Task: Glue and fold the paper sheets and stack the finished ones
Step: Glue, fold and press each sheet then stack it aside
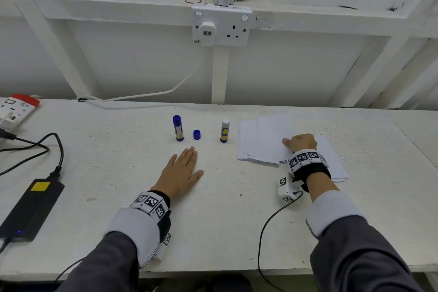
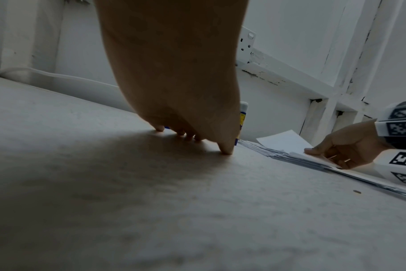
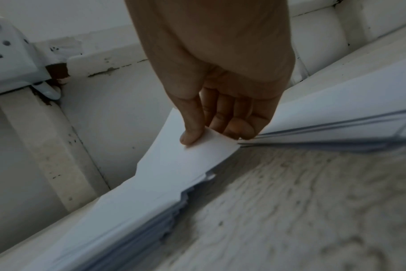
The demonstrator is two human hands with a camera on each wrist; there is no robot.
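Note:
A fanned stack of white paper sheets (image 1: pixel 260 144) lies on the table at the right. My right hand (image 1: pixel 299 142) pinches the near corner of the top sheet (image 3: pixel 197 152) between thumb and fingers, and the sheet curls up off the stack (image 2: pixel 280 141). My left hand (image 1: pixel 182 170) rests flat on the bare table with straight fingers, holding nothing. Beyond it stand a capped blue glue stick (image 1: pixel 178 128), a loose blue cap (image 1: pixel 197 134) and an uncapped glue stick (image 1: pixel 225 131).
A second flat pile of paper (image 1: pixel 331 163) lies under my right wrist. A black power brick (image 1: pixel 30 208) with cables sits at the left, next to a power strip (image 1: pixel 16 106). A wall socket (image 1: pixel 221 26) and white cable run behind the table (image 1: pixel 213 220).

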